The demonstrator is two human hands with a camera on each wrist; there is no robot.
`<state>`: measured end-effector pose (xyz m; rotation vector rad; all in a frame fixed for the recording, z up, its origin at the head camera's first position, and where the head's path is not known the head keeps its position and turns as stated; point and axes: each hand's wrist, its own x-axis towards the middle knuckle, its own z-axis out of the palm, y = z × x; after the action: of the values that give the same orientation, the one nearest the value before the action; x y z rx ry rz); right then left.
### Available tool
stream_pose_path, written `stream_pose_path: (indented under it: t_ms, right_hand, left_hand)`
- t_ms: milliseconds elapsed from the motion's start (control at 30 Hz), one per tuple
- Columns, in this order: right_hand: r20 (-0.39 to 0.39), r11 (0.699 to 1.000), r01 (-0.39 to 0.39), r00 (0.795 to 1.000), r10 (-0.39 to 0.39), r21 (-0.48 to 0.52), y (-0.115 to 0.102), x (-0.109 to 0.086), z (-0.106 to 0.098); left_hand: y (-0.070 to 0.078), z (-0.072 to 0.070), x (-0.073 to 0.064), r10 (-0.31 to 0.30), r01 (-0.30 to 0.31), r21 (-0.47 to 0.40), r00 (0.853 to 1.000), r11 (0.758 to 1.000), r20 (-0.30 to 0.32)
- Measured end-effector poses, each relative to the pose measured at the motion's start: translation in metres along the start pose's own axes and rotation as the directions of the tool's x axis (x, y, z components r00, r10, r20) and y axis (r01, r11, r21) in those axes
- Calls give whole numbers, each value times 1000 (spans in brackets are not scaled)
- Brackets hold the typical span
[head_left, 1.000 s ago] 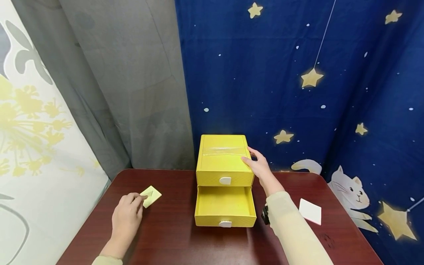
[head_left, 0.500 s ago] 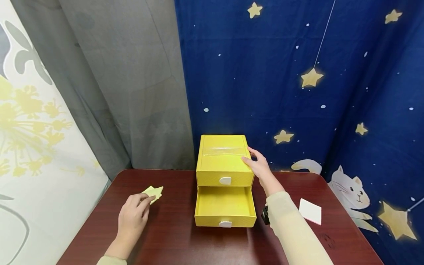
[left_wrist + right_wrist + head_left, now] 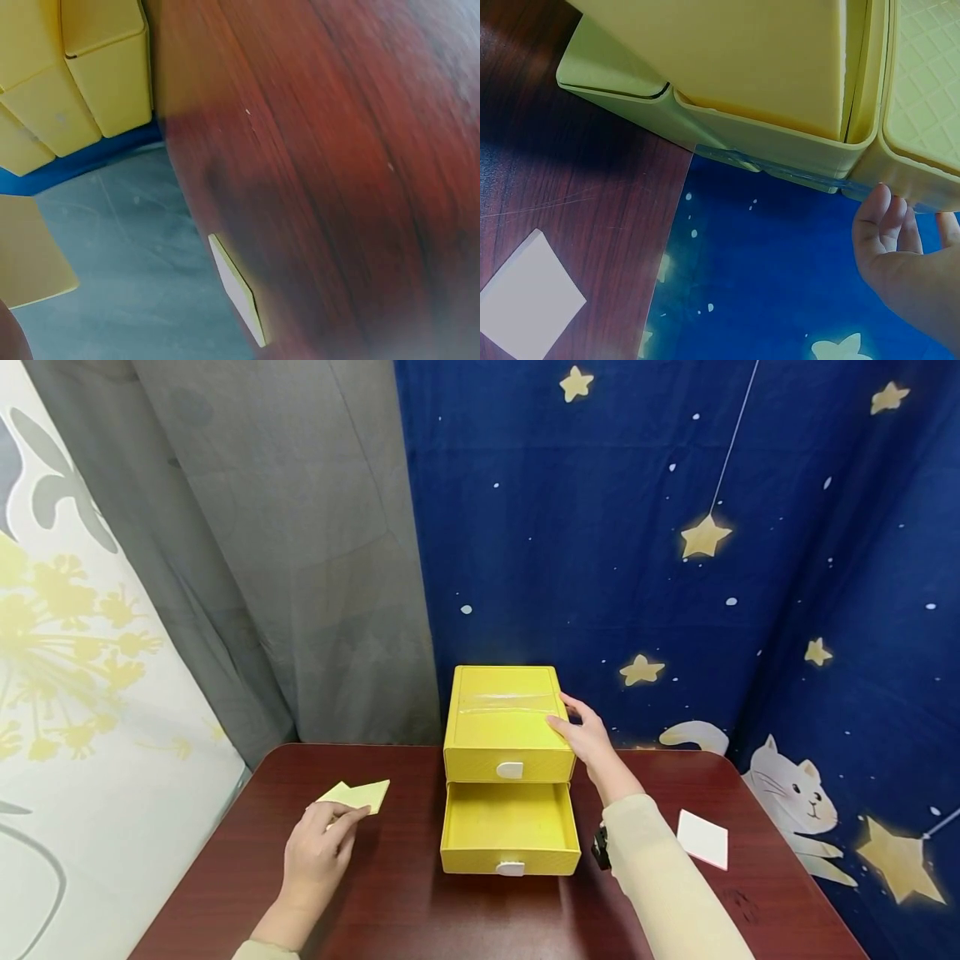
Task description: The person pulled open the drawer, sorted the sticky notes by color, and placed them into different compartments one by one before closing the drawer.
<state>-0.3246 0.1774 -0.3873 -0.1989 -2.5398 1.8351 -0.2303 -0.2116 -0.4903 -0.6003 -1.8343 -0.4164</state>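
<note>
My left hand (image 3: 318, 847) pinches a yellow sticky note (image 3: 365, 795) between thumb and fingers, lifted at left of the table. Behind it lies the yellow sticky note pad (image 3: 332, 793), partly covered by hand and note. The left wrist view shows the note (image 3: 34, 259) at its left edge and the pad (image 3: 238, 291) on the table. My right hand (image 3: 592, 745) rests on the right edge of the yellow drawer box (image 3: 506, 685), thumb on top. In the right wrist view, its fingers (image 3: 875, 214) touch the box's side. The lower drawer (image 3: 510, 814) is pulled out with nothing inside.
A white square note pad (image 3: 702, 839) lies on the dark red table (image 3: 390, 893), right of the box. The upper drawer (image 3: 472, 766) is closed. A grey curtain and a blue star curtain (image 3: 525, 527) hang behind the table.
My left hand has moved right, and the note in its fingers has come up from the pad and swung rightward. My right hand and the box have stayed put.
</note>
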Motion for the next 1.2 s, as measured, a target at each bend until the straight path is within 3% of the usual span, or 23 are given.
stream_pose_path:
  t_ms: [400, 1200]
  right_hand:
    - [-6, 1000, 17, 1000, -17, -1, 1, 1, 0]
    - [-8, 1000, 10, 1000, -10, 13, -1, -2, 0]
  left_hand:
    - [21, 8, 13, 80, -87, -75, 992, 993, -97]
    - [53, 20, 31, 171, -188, -177, 979, 966, -107]
